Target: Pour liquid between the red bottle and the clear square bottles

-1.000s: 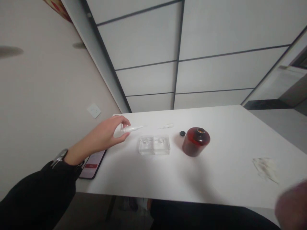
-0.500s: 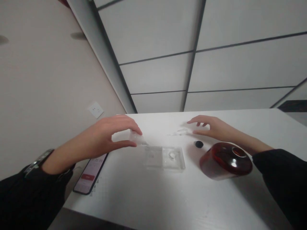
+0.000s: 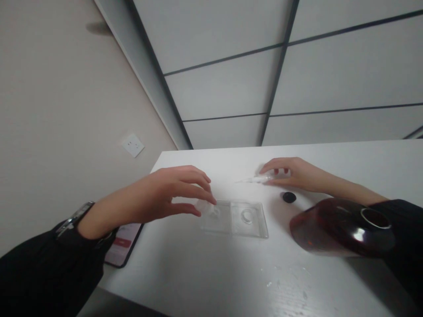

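Low over the left half of a clear two-part plastic case (image 3: pixel 248 231), my left hand (image 3: pixel 175 193) has its thumb and fingers curled around a small translucent piece (image 3: pixel 205 206). Its exact kind is too faint to make out. A clear ring-like shape (image 3: pixel 247 215) sits in the case's right compartment. Farther back, my right hand (image 3: pixel 291 174) closes its thumb and fingers around the thick end of a clear, thin-tipped dropper (image 3: pixel 259 179). The dropper's tip points left along the table. A small black cap (image 3: pixel 289 197) lies in front of my right hand.
A dark red-brown bottle (image 3: pixel 327 226) with an open mouth stands at the right, beside my right forearm. A phone (image 3: pixel 124 244) lies partly under my left wrist. Small wet-looking specks (image 3: pixel 269 284) mark the white table (image 3: pixel 198 273) near its front.
My left hand has moved right with the translucent piece, over the case. My right hand has closed in on the dropper. The camera view has shifted, with the bottle now farther right.
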Demonstrator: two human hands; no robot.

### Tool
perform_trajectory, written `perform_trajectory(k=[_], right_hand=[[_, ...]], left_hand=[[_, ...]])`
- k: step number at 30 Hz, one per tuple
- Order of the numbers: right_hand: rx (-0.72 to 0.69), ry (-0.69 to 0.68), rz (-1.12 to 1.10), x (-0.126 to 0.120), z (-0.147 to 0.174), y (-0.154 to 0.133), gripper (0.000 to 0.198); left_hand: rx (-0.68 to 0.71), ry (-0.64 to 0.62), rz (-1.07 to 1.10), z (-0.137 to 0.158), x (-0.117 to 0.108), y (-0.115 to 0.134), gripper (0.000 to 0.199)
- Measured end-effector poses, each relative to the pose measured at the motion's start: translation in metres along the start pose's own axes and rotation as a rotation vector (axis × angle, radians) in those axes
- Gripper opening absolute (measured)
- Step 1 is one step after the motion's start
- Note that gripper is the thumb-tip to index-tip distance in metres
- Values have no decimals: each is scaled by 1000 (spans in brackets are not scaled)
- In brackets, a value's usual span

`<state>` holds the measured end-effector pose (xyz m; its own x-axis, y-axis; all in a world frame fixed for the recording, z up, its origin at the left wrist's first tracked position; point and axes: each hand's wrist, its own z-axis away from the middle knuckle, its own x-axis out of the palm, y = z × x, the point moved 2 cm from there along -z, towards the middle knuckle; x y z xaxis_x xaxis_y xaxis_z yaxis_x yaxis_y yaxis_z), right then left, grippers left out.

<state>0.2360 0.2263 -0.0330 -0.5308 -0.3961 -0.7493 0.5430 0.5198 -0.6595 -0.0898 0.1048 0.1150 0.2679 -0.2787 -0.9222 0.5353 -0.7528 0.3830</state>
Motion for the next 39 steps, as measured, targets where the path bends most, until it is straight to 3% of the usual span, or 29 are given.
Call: perform_trajectory(k=[6,11,15,18,22,25,30,39], right_hand=[[78,-23,96,-1,0,-3,44],[89,34,150,-39,18,-13,46],[70,51,210,-83,41,-51,42],[-50,86,231,-99,52,-100,37],[-219,-23,258,-91,56,-166,29],[-253,-130,313,-78,55,-193,23],[-246,-207,408,-64,51,-195,25],[-193,-319,584,-25,30,-205,18]], left_hand=[[6,-22,-46,-1,20,1,34],[-37,11,-100,5,43,-3,36],[-124,105,-65,15,63,-6,42],[-225,240,76,21,79,-4,62],[-345,421,404,25,104,-6,90],[-396,471,615,25,123,-13,110],[-387,390,687,27,141,-23,123],[-353,429,661,22,150,-24,119]])
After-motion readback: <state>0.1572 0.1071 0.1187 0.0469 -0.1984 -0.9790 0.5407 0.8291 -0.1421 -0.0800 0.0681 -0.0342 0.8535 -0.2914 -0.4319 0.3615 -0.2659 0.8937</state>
